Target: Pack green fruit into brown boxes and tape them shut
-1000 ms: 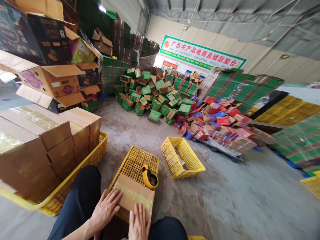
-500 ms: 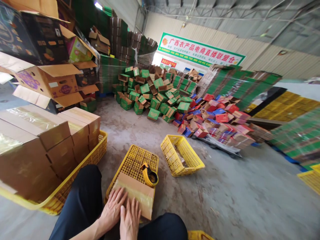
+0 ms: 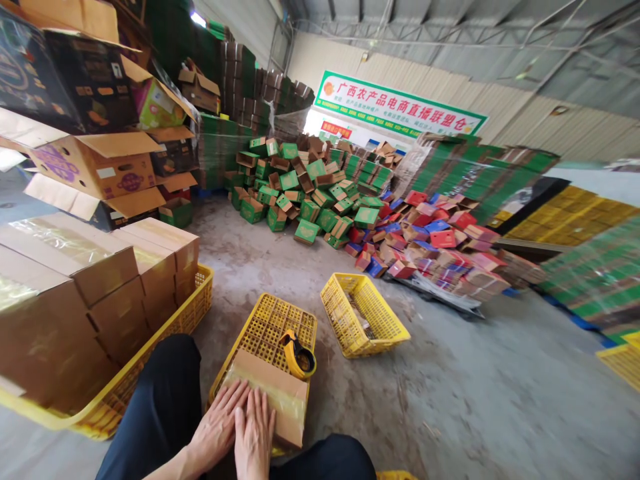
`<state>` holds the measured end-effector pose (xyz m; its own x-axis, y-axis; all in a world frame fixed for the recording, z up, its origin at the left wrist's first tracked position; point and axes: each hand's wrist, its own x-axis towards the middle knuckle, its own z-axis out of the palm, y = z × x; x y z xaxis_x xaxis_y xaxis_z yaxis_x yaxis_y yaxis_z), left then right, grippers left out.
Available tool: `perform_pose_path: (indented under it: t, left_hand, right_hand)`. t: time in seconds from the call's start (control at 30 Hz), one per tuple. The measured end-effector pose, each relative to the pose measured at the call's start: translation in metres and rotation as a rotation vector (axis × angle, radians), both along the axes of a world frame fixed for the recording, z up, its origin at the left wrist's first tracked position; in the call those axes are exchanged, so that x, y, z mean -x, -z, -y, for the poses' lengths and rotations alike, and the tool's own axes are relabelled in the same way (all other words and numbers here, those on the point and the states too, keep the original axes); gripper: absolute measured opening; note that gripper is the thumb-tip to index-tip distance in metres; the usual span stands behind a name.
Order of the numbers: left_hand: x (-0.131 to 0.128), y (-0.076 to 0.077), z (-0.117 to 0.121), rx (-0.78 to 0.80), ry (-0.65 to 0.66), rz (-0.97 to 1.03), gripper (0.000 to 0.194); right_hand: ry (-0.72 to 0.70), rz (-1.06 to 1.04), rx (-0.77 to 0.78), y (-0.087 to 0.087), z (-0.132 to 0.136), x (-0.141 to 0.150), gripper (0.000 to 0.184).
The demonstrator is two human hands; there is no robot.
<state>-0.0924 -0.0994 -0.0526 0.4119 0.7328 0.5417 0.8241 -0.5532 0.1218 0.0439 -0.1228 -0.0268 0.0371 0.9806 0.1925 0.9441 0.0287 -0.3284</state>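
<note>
A brown cardboard box [image 3: 280, 385] with clear tape across its top lies on an upturned yellow crate [image 3: 260, 323] between my knees. My left hand [image 3: 223, 415] rests flat on the left part of the box, fingers stretched out. Close beside it, my right hand [image 3: 254, 430] also lies flat on the taped top with its fingers extended. Neither hand grips anything. Just beyond the box, a yellow and black tape dispenser [image 3: 299, 355] sits on the crate, apart from both hands.
At my left, a yellow crate [image 3: 204, 293] holds several stacked, taped boxes [image 3: 113, 293]. Another yellow crate [image 3: 373, 317] stands on the floor ahead to the right. Green cartons [image 3: 306, 231] and red and blue cartons [image 3: 443, 239] are heaped farther back. Open fruit cartons [image 3: 115, 163] rise at left.
My right hand has slid left across the box top and now lies against my left hand, which shifted slightly right. The box and tape dispenser stay in place.
</note>
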Motion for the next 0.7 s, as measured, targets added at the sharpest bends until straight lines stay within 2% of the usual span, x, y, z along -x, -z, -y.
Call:
perform_pose_path:
  t: [0.17,0.37,0.5,0.7]
  left_hand:
    - [0.000,-0.004,0.000,-0.049,-0.006,-0.025,0.065]
    - [0.000,-0.004,-0.007,-0.085,-0.015,0.002,0.058]
    - [-0.002,-0.003,-0.010,-0.043,-0.038,-0.018,0.053]
    - [-0.014,0.001,-0.022,-0.013,-0.069,-0.005,0.059]
  right_hand:
    - [0.000,0.025,0.068,-0.005,-0.017,-0.002,0.057]
    - [-0.040,0.052,0.075,-0.012,-0.039,-0.008,0.055]
    - [-0.048,0.048,0.084,-0.011,-0.037,-0.013,0.054]
    - [-0.005,0.066,0.022,-0.001,-0.028,-0.025,0.060]
